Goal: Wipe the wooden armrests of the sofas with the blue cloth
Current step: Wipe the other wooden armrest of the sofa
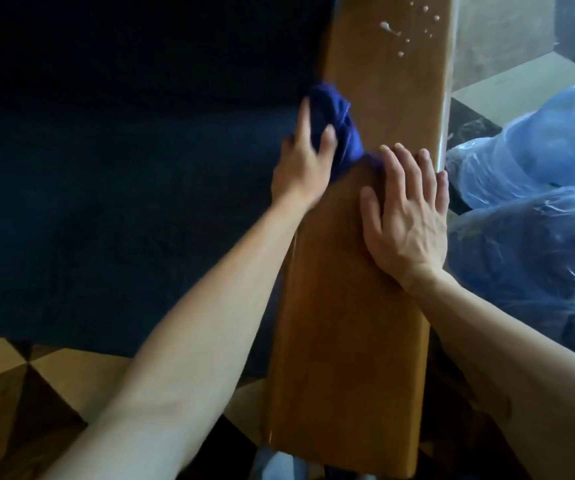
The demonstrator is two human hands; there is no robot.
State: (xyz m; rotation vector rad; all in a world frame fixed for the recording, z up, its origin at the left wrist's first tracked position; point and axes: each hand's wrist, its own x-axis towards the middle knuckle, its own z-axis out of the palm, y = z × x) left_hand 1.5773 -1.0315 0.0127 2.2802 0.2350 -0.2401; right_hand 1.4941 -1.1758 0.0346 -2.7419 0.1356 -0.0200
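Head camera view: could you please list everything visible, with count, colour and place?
wooden armrest: one, brown, running up the middle
droplets: several, whitish, on the armrest's far end
blue cloth: one, bunched at the armrest's left edge
sofa seat: one, dark navy, left of the armrest
plastic-wrapped cushions: blue under clear film, right side; count unclear
floor: tan and dark tiles, bottom left
left hand: one, fingers on the cloth, grip blurred
right hand: one, flat on the armrest, fingers straight
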